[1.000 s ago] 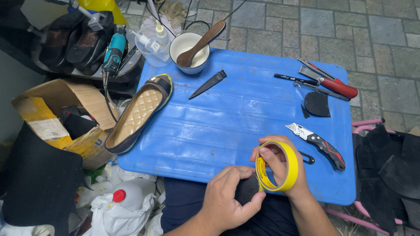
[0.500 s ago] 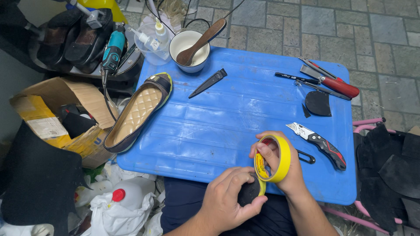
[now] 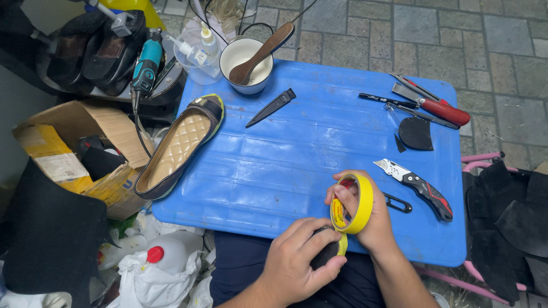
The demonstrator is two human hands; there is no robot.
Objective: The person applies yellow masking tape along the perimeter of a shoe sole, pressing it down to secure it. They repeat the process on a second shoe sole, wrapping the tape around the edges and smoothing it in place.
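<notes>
Down at the near edge of the blue plastic table (image 3: pixel 274 171), the right hand (image 3: pixel 365 219) grips a roll of yellow tape (image 3: pixel 355 203), fingers curled through its core and holding it upright on its edge. The left hand (image 3: pixel 299 259) sits just below it, off the table's near edge, thumb and fingers pinching a small dark piece (image 3: pixel 324 254) with the loose yellow tape end laid against it. Right of the roll, on the table, lies a folding utility knife (image 3: pixel 415 185) with a black and red handle. Toward the table's far right corner sit red-handled pliers (image 3: pixel 436 105), a black pen (image 3: pixel 381 100) and a dark leather patch (image 3: pixel 415 134). Near the far edge stands a white cup (image 3: pixel 246 61) with a wooden-handled tool (image 3: pixel 267 50) in it, and a slim black blade (image 3: pixel 272 107) lies just in front. A flat shoe (image 3: pixel 180 148) with a quilted tan insole hangs off the table's left edge. Left of the table: an open cardboard box (image 3: pixel 74 148), a teal rotary tool (image 3: pixel 145 65), dark shoes (image 3: pixel 94 51). Grey paving stones (image 3: pixel 456 34) stretch beyond the far edge
</notes>
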